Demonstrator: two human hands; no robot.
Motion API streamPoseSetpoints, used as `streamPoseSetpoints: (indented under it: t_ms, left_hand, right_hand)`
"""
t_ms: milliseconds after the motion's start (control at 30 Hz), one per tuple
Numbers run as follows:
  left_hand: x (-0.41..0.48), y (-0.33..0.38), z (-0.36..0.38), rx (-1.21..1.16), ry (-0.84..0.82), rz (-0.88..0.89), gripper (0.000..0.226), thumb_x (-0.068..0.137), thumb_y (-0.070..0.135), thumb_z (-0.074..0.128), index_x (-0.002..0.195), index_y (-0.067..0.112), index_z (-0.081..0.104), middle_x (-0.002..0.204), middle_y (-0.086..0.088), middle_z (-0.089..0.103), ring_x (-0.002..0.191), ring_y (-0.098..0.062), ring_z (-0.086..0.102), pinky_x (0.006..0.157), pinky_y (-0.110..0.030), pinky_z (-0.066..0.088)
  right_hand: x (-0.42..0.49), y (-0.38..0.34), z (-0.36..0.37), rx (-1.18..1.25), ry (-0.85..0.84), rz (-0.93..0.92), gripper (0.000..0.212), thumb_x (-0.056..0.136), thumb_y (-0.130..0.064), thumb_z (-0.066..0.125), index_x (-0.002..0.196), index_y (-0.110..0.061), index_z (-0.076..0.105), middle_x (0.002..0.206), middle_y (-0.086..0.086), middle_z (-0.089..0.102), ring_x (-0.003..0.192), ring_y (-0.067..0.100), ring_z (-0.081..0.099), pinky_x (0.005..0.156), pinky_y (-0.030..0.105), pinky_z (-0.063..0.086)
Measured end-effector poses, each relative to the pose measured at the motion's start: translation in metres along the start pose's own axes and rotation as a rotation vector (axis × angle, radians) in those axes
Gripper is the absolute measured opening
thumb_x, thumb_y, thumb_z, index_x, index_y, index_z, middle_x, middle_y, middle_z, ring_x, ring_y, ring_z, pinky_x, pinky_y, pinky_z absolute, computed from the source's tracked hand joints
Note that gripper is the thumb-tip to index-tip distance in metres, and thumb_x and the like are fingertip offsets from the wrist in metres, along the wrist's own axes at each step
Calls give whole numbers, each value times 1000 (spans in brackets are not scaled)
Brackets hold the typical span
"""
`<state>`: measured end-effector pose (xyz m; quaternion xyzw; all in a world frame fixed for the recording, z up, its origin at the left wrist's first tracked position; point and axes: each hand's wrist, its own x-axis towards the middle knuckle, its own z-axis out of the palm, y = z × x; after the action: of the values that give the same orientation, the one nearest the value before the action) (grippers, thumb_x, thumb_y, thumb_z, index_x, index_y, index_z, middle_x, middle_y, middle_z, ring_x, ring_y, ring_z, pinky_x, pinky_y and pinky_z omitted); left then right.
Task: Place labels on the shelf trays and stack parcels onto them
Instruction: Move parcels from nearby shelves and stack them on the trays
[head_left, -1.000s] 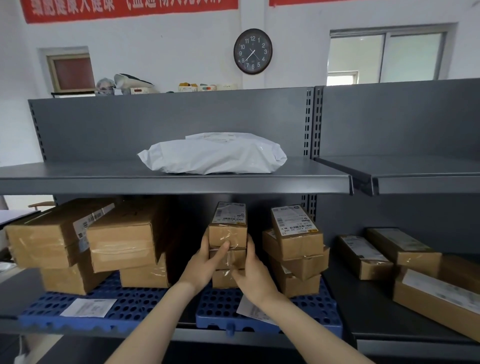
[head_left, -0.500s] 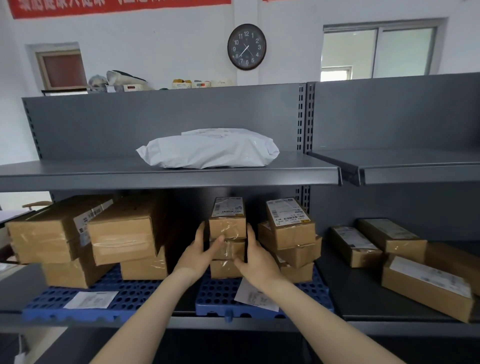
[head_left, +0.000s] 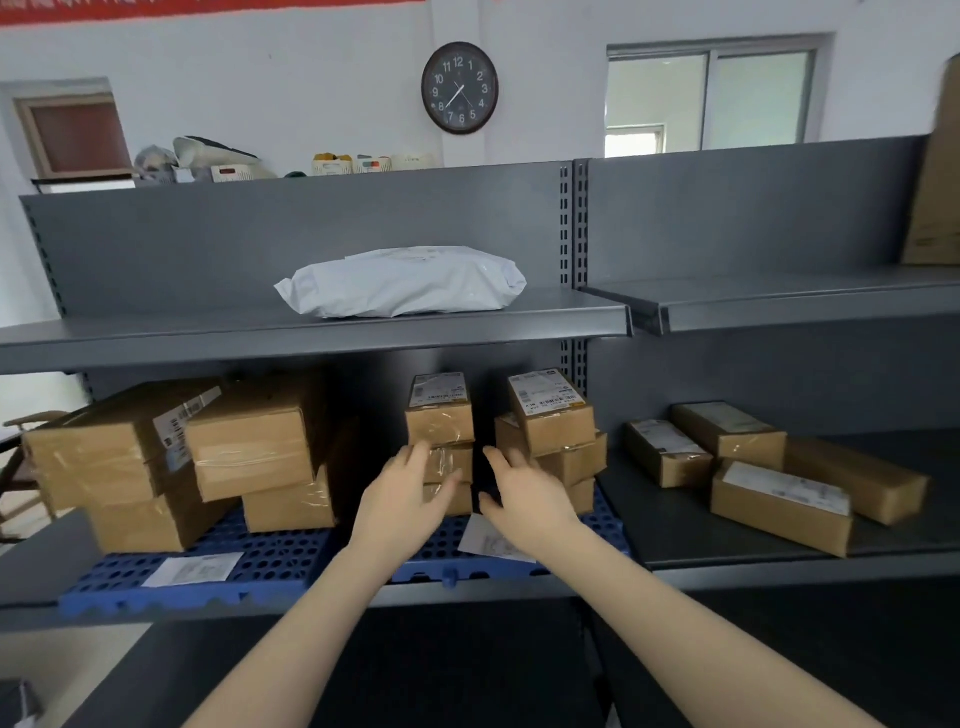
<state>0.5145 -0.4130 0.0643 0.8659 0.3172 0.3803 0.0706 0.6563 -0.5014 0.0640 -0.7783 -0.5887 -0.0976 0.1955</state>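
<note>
A stack of three small taped cardboard parcels (head_left: 440, 431) stands on the right blue perforated tray (head_left: 607, 506), beside a second small stack (head_left: 551, 415). A white label (head_left: 488, 540) lies on that tray's front. The left blue tray (head_left: 283, 558) carries several larger parcels (head_left: 252, 441) and its own white label (head_left: 195, 569). My left hand (head_left: 405, 493) hovers in front of the first stack's lower boxes, fingers spread. A dark gap separates the stack from my right hand (head_left: 524, 493), which is open just to its right. Neither hand holds anything.
Several loose parcels (head_left: 779, 506) lie on the bare grey shelf to the right. A white poly mailer (head_left: 405, 283) rests on the upper shelf (head_left: 311, 332), which overhangs the stacks. A tall cardboard piece (head_left: 935, 171) leans at the upper right.
Both hands were pressed against the sides of the three-box stack; now they have come off it and drawn slightly back with fingers spread. The stack stays in place.
</note>
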Motion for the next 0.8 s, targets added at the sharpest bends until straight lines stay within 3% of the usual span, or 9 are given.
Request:
streamPoseSetpoints:
  t_ms: [267, 433, 567, 800]
  left_hand:
    - [-3, 47, 16, 13, 2, 121, 57, 90, 56, 43, 139, 27, 34, 133, 3, 51, 115, -17, 53, 82, -29, 49]
    - [4, 75, 40, 81, -79, 125, 63, 91, 56, 41, 142, 24, 26, 128, -1, 50, 104, -21, 57, 70, -31, 51]
    - [14, 87, 54, 126, -79, 128, 69, 90, 58, 39, 145, 22, 18, 126, -5, 50, 105, -22, 54, 71, -34, 53]
    - [30, 93, 73, 113, -142, -44, 89, 87, 64, 40, 149, 23, -9, 139, -11, 44, 116, -26, 52, 81, -36, 53]
  right_hand:
    - [-50, 51, -46, -226, 220, -117, 44, 95, -35, 40, 135, -18, 41, 124, 3, 55, 114, 22, 50, 93, 35, 43]
    - [-59, 97, -65, -319, 209, -14, 49, 96, -36, 40, 141, -18, 35, 134, 4, 50, 121, 24, 48, 97, 36, 41]
    - [-53, 122, -68, -298, 196, 74, 54, 95, -42, 41, 143, -18, 32, 133, 6, 53, 122, 26, 48, 97, 37, 43]
    - [-16, 134, -54, -51, 53, 145, 68, 94, -60, 31, 149, -24, 13, 139, 12, 46, 122, 31, 47, 86, 38, 47]
